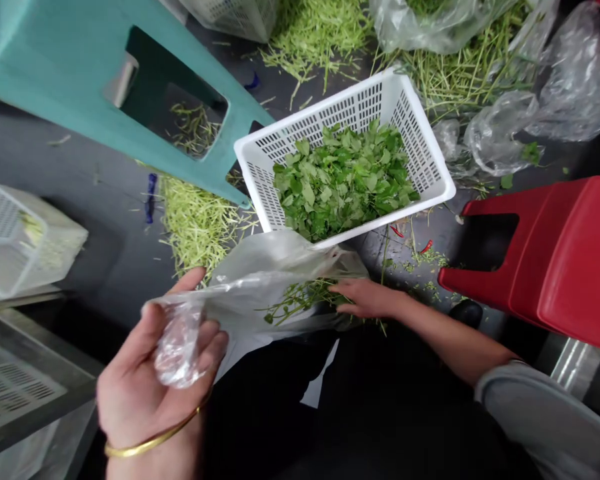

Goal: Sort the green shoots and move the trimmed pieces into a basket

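In the head view, my left hand (145, 380) is palm up at the lower left, its fingers curled round the bunched end of a clear plastic bag (255, 267). The bag stretches across to the right over my lap. My right hand (365, 297) is at the bag, its fingers closed among thin leafy green stems (300, 300); the fingertips are partly hidden by them. Just beyond the bag, a white plastic basket (380, 222) holds a heap of loose green leaves (345, 180).
A teal stool (85, 87) lies at the upper left and a red stool (575, 260) at the right. Pale green cut stems (195, 220) cover parts of the floor. More plastic bags (505, 127) lie at the upper right. A white crate (55, 247) is at the left.
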Demonstrator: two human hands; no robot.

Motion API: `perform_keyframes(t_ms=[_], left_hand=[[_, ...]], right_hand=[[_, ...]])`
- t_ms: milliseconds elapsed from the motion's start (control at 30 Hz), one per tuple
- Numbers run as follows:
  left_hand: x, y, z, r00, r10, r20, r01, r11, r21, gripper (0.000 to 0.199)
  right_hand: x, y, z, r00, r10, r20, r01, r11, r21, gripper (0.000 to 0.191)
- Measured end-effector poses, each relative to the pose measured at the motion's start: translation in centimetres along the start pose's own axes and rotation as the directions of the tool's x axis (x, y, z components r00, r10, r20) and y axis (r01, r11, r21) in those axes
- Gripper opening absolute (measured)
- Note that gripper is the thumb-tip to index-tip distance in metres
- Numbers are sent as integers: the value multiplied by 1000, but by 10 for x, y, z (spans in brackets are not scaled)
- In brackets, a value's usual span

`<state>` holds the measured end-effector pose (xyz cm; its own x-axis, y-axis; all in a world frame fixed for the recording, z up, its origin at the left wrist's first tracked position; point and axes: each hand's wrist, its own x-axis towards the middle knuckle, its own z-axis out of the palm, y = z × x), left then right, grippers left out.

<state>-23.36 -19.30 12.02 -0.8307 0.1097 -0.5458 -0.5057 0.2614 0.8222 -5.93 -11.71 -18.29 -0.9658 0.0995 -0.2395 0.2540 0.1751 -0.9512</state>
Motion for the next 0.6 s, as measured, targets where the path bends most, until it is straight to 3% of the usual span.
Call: perform_keyframes(t_ms=[33, 67, 100, 133, 200, 300, 433, 600], left_hand=[[2, -1, -1, 1000, 15, 1, -15, 1000, 18, 57], [4, -2, -3, 1000, 26, 7, -26, 999, 41, 58], [6, -4, -5, 999, 38, 11, -38, 997, 62, 60], [8, -5, -6, 999, 44, 19, -45, 996, 81, 61], [12, -8, -5, 999, 28, 23, -31, 992, 120, 62], [16, -10, 2, 1000, 10, -25, -7, 989, 148, 59], [16, -12, 13, 991, -39, -126, 61, 982, 178, 63], [12, -14, 11, 998, -48, -47, 55, 983, 172, 59]], right_hand=[[-17, 17, -14, 994, 74, 86, -79, 995, 61, 33], [-30, 37, -31, 965, 258, 45, -260, 963, 69, 27], [-37, 60, -50, 875, 468, -121, -463, 884, 69, 26], [-39, 84, -69, 791, 558, -252, -562, 825, 62, 29], [-28, 128, -96, 654, 643, -399, -680, 731, 64, 29], [2, 174, -103, 529, 702, -476, -764, 639, 93, 35], [14, 201, -87, 450, 738, -503, -777, 601, 187, 41], [-19, 213, -85, 421, 784, -455, -697, 601, 392, 13]])
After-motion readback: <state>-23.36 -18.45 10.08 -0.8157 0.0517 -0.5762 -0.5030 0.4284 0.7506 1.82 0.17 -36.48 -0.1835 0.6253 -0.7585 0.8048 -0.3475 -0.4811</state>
